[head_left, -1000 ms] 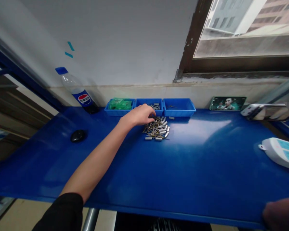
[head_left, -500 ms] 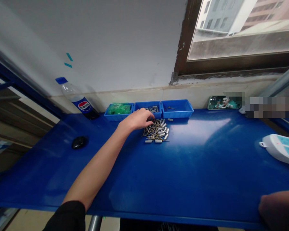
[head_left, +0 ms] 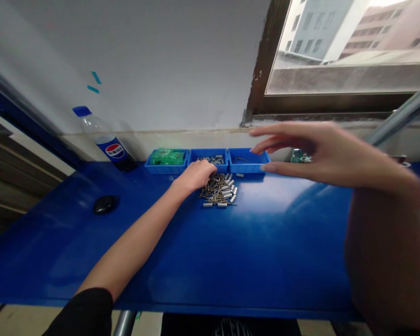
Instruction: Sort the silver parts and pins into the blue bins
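Observation:
My left hand (head_left: pixel 198 172) reaches to the far left edge of a pile of screws (head_left: pixel 215 189). Its fingers are curled together, and what they hold, if anything, is hidden. Small silver metal cylinders (head_left: pixel 227 195) lie mixed in on the pile's right side and along its front. Raised close to the camera at the right, my right hand (head_left: pixel 311 151) is open, thumb and fingers apart, nothing between them. Behind the pile stand three blue bins: the left bin (head_left: pixel 166 170) with green packets, the middle bin (head_left: pixel 222 167) with small grey metal parts, the right bin (head_left: pixel 247 167) with a few screws.
A cola bottle (head_left: pixel 107 144) leans in view at the back left, by the wall. Nearer on the blue table (head_left: pixel 203 261) lies a black computer mouse (head_left: pixel 105 204). A phone (head_left: pixel 297 155) is partly hidden behind my right hand. A window (head_left: pixel 336 79) is at the upper right.
My right hand has risen from the lower right edge into view, opened out. My left hand stays at the pile, its fingers more curled. The view has shifted slightly right.

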A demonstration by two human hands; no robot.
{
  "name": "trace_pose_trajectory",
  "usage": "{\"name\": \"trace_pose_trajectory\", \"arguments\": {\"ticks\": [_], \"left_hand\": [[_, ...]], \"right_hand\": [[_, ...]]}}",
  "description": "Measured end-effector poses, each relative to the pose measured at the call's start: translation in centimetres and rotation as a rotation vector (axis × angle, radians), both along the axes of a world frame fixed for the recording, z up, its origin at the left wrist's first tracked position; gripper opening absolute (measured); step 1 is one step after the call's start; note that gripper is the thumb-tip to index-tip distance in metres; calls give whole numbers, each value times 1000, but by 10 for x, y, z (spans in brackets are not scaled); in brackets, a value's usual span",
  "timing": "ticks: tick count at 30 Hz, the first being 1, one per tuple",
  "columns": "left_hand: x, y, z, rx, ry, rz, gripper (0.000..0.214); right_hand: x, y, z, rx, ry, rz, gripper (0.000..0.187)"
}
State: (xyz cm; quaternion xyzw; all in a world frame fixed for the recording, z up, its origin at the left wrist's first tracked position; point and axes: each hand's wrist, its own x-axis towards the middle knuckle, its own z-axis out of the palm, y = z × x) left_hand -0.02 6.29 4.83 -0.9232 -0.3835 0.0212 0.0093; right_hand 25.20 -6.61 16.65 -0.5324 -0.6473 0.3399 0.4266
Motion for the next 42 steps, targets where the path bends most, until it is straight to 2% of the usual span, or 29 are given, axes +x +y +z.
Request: {"name": "trace_pose_trajectory", "arguments": {"ticks": [2, 5, 7, 10, 17, 24, 31, 35, 39, 42], "left_hand": [[0, 0, 0, 13, -2, 2, 24], [0, 1, 0, 38, -18, 3, 25], [0, 1, -2, 54, -24, 3, 27], [1, 2, -4, 63, -13, -2, 29], [2, 2, -6, 82, 2, -24, 32], [3, -3, 0, 37, 31, -9, 27], [4, -2, -5, 72, 13, -31, 30], [3, -4, 0, 73, -4, -29, 32], [-1, -2, 7, 24, -111, -41, 33], [-4, 4, 9, -112, -307, -79, 29]], "right_hand": [[-7, 20, -20, -2, -199, 181, 46], [-17, 55, -66, 3, -364, 359, 40], [-24, 71, -93, 19, -400, 361, 35], [-31, 79, -113, 41, -405, 317, 28], [-34, 80, -121, 41, -341, 236, 21], [-36, 80, -125, 40, -332, 248, 20], [-36, 81, -128, 49, -326, 241, 19], [-36, 81, -129, 43, -334, 244, 19], [-33, 84, -133, 46, -345, 239, 18], [-31, 86, -138, 36, -298, 163, 20]]}}
